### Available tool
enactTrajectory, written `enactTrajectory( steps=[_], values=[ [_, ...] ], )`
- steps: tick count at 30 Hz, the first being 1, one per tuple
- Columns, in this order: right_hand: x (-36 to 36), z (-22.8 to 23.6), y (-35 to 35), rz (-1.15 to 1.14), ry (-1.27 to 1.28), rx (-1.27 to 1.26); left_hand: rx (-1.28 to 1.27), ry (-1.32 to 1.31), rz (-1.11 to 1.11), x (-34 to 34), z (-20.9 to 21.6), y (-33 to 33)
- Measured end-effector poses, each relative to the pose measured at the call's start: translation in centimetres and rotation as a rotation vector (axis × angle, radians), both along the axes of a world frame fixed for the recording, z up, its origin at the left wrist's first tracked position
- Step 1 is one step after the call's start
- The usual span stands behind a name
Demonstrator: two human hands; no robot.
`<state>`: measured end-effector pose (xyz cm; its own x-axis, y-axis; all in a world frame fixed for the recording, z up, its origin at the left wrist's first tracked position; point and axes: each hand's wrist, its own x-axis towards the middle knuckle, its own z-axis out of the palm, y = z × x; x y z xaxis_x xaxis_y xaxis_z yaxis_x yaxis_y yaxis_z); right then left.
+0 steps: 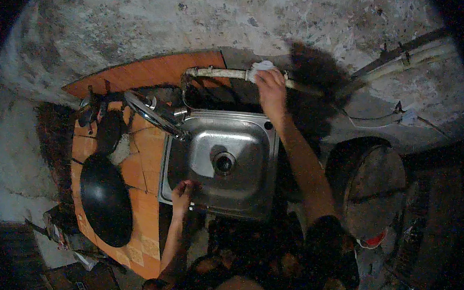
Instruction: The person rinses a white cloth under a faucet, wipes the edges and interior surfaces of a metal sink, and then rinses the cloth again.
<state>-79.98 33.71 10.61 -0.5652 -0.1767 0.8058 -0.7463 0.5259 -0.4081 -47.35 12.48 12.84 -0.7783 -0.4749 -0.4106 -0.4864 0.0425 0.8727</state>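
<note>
My feed's got the bare right hand [271,88] gripping a crumpled white wad [262,67] on the off-white pipe [222,73], bare left hand [182,190] at the square stainless-steel sink's [204,120] near edge. Curved chrome faucet [152,117] and round black pan [107,201] are left, pan's on orange tiles [145,211].

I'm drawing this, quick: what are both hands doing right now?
Left hand: closed, above the near edge of the sink, nothing visible in it.
Right hand: closed on a white wad at the pipe.

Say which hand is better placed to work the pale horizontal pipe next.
Probably the right hand: it holds a white wad at the pipe; the left hand is at the near edge of the rectangular steel sink.
</note>
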Motion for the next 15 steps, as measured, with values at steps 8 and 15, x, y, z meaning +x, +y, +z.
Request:
enactTrajectory(
  steps=[8, 15],
  values=[
    [-0.7, 1.5, -0.6, 0.225, 0.111, 0.231, 0.325, 0.351, -0.103, -1.0, -2.1, 0.2],
    [-0.3, 0.9, -0.3, 0.015, 0.046, 0.150, 0.027, 0.144, -0.080, -0.6, -1.5, -1.0]
  ],
)
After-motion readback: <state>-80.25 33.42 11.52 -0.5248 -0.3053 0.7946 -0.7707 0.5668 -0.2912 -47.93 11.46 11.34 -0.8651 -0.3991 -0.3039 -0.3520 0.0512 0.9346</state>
